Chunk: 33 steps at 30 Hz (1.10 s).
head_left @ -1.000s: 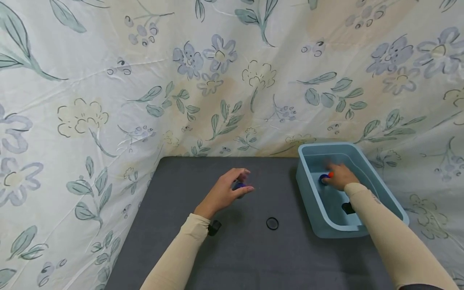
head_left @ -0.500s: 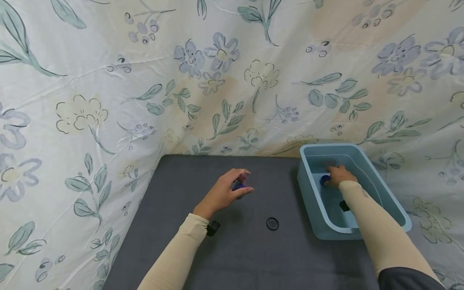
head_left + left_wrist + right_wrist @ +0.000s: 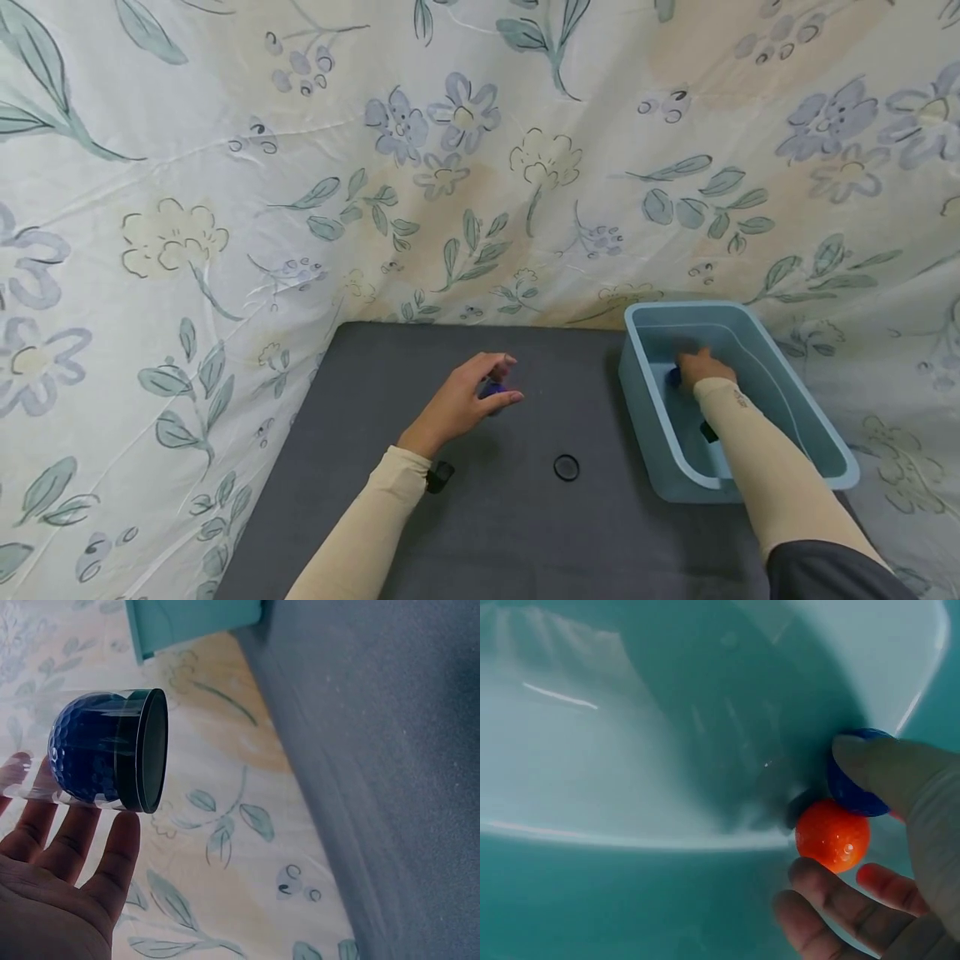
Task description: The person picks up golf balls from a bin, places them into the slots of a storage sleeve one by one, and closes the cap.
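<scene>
My left hand (image 3: 457,404) holds a clear plastic tube above the table, its fingers along the tube's side in the left wrist view. Inside sits a blue dimpled golf ball (image 3: 82,750), against the black cap (image 3: 154,750) at one end. My right hand (image 3: 703,368) is down inside the light blue bin (image 3: 651,433). In the right wrist view its thumb lies on a second blue ball (image 3: 851,787), with the index finger mostly hidden behind. An orange ball (image 3: 832,836) lies right beside it, the other fingertips close to it.
A round black cap (image 3: 566,479) lies on the dark grey table (image 3: 480,533) between the left hand and the bin. The bin stands at the table's right side. A floral curtain (image 3: 420,250) hangs behind and to the left.
My right hand has shifted slightly left inside the bin, and its hand now covers the orange ball in the head view. The left hand keeps holding the tube in place.
</scene>
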Each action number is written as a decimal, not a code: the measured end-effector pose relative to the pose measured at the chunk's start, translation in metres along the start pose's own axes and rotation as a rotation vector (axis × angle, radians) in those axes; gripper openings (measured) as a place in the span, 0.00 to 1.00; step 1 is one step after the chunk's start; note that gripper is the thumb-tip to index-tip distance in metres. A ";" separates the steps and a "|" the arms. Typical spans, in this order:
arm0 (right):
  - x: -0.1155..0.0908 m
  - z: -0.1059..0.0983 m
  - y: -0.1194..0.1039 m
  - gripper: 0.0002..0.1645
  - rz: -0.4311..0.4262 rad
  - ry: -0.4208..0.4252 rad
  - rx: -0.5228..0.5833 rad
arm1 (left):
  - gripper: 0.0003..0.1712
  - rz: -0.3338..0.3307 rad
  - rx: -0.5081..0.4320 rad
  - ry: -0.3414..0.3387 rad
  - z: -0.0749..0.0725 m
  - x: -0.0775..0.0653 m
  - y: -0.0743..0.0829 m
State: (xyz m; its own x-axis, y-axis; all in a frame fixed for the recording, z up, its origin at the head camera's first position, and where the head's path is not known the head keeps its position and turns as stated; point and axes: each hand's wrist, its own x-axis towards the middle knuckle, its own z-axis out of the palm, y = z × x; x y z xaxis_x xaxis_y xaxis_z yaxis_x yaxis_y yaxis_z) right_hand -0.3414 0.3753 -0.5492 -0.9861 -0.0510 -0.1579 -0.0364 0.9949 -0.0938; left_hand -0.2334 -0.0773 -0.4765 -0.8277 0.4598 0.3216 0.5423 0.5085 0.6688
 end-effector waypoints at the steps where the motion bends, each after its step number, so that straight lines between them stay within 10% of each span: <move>1: 0.001 0.001 0.001 0.14 -0.003 0.001 -0.008 | 0.27 -0.004 0.001 0.000 0.000 -0.001 0.000; 11: 0.001 -0.002 -0.001 0.16 0.011 0.021 -0.040 | 0.26 -0.012 0.007 0.001 -0.003 -0.003 0.003; 33: -0.074 -0.084 -0.040 0.40 -0.019 0.244 0.414 | 0.27 -0.003 -0.037 0.001 0.003 0.004 0.007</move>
State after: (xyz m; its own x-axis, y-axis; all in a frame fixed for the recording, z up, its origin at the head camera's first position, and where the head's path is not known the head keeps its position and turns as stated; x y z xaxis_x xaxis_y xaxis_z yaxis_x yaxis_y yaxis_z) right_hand -0.2805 0.3462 -0.4510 -0.9969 0.0023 0.0783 -0.0361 0.8736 -0.4854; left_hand -0.2324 -0.0694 -0.4727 -0.8294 0.4576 0.3205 0.5344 0.4828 0.6937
